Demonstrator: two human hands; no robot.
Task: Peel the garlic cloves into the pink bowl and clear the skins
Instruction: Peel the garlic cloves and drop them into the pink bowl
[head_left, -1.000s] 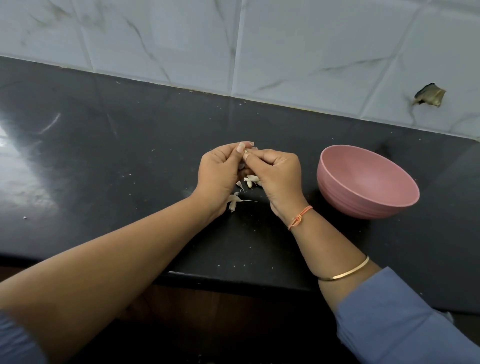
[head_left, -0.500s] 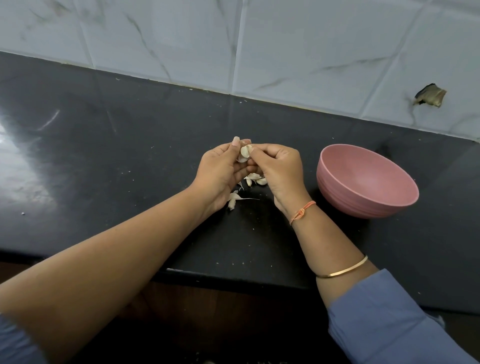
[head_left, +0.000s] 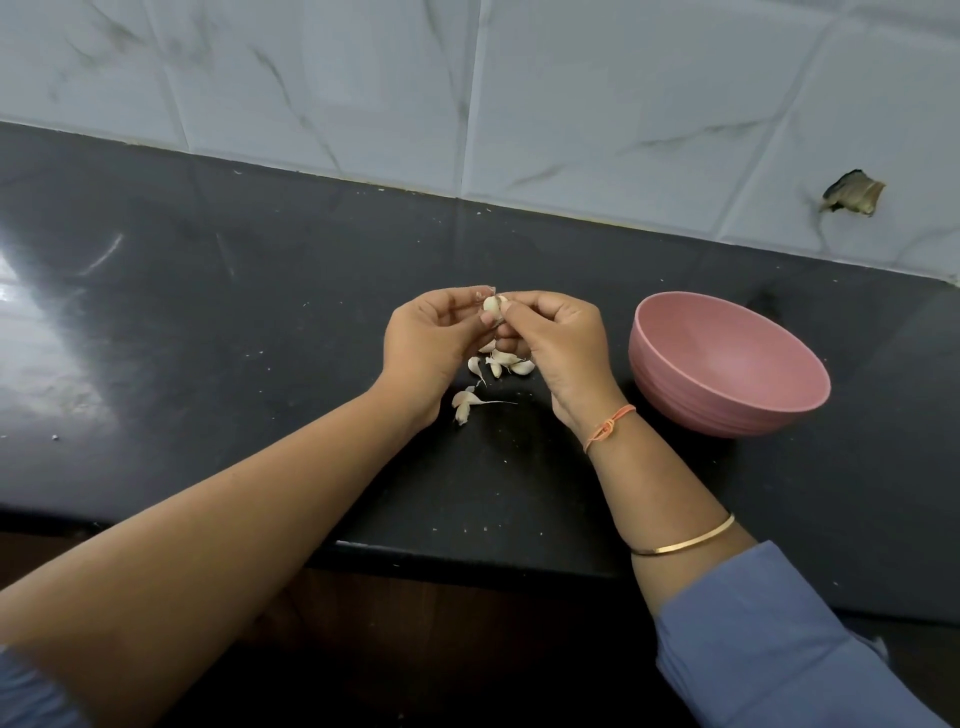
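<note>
From my head view, I have one garlic clove (head_left: 490, 304) pinched between both hands above the black counter (head_left: 208, 312): my left hand (head_left: 431, 343) closes thumb and forefinger on its left side, and my right hand (head_left: 558, 338) closes its fingertips on the right side, where a bit of papery skin seems to stand off the clove. Both grips are tight on that one clove; nothing else is in either hand as far as I can see. Below my hands, on the counter, lies a small heap of cloves (head_left: 501, 362), and just nearer to me a loose skin (head_left: 467, 402) with a thin tail. The pink bowl (head_left: 727, 364) stands to the right, near my right hand, and it looks empty from here. So I judge I am in the middle of the peeling step, early in the task. Next I need to strip the remaining skin with my right fingertips while the left holds firm, then carry the bare clove right and drop it into the bowl.
</note>
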